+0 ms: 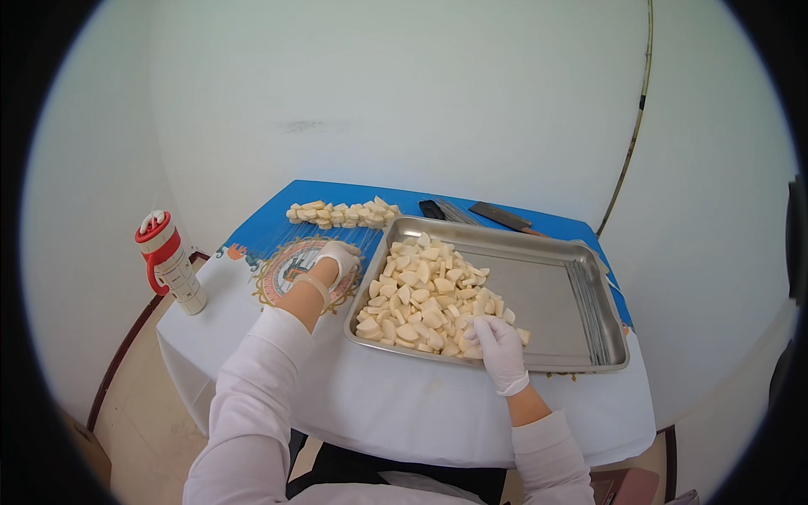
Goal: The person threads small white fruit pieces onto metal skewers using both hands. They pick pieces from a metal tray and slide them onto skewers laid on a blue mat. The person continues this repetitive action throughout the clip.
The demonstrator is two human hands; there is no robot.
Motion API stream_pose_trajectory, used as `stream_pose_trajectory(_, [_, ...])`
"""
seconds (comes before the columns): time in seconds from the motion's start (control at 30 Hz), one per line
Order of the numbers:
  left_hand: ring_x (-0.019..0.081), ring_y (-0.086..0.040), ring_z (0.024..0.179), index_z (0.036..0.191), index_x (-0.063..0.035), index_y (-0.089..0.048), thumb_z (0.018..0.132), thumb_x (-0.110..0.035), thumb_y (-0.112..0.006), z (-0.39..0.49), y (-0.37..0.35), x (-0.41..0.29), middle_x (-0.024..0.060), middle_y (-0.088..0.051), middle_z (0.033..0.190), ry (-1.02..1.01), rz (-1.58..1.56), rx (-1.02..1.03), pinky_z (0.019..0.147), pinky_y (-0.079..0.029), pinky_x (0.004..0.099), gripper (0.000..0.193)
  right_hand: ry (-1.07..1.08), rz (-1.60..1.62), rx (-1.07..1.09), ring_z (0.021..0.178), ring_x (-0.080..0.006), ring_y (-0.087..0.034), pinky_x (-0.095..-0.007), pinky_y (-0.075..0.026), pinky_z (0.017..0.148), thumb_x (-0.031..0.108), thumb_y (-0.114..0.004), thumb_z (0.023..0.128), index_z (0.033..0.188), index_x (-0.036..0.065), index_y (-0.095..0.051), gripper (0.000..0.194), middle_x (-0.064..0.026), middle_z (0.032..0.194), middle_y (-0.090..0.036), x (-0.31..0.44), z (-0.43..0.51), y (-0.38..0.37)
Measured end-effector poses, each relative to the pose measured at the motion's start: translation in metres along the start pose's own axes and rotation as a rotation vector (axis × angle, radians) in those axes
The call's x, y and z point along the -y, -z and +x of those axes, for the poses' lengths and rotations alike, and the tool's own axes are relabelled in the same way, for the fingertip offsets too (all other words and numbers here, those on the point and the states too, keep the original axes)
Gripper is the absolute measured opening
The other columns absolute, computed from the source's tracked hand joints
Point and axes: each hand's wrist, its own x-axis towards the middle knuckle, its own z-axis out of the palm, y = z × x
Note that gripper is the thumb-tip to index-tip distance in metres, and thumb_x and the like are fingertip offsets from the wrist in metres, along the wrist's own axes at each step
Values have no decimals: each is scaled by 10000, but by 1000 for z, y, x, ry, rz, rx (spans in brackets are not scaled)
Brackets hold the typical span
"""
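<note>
A steel tray (pixel 530 297) holds a heap of pale, wedge-cut vegetable slices (pixel 416 290), perhaps potato or radish, on its left side. My right hand (pixel 502 353), in a thin white glove, reaches over the tray's front edge, fingertips among the slices at the heap's right side. Whether it grips a slice is hard to see. My left hand (pixel 339 257), also gloved, is curled over the tablecloth left of the tray; its back hides whatever it may hold. Beyond it lies a row of slices threaded on thin skewers (pixel 344 214), the bare skewer ends pointing towards me.
Thin metal skewers (pixel 587 312) lie along the tray's right end. Behind the tray are a bundle of skewers (pixel 456 211), a black object (pixel 432 209) and a cleaver (pixel 500 216). A red-and-cream tumbler (pixel 170 262) stands at the table's left edge. A wall (pixel 404 95) rises behind.
</note>
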Motion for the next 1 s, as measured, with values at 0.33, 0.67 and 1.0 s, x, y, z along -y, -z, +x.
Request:
stream_pose_trajectory(0.33, [137,-652,764,1203,-105,-748,953,-37,-610,16,-7,6,84,-741,974,-5,-130,50,689,-549,275,293,-9,28,18,780,-74,-590,-233,-490,757,194,-565,1024,1067,-23,-712,265,-5,826,-667,0,1,-2])
stream_pose_trajectory(0.67, [152,-672,815,1197,-74,-743,957,-25,-633,8,-12,-8,100,-748,1026,13,-136,30,743,-565,285,269,-8,8,21,790,-81,-607,-236,-501,758,201,-579,1016,1078,-12,-714,260,-23,846,-684,1,0,0])
stream_pose_trajectory(1.0, [174,-686,894,1217,-111,-734,930,-35,-638,37,-18,15,83,-739,1115,4,-31,67,797,-578,330,312,-3,21,29,789,-74,-609,-230,-502,758,207,-587,1016,1073,-12,-714,260,-21,843,-687,-4,1,0])
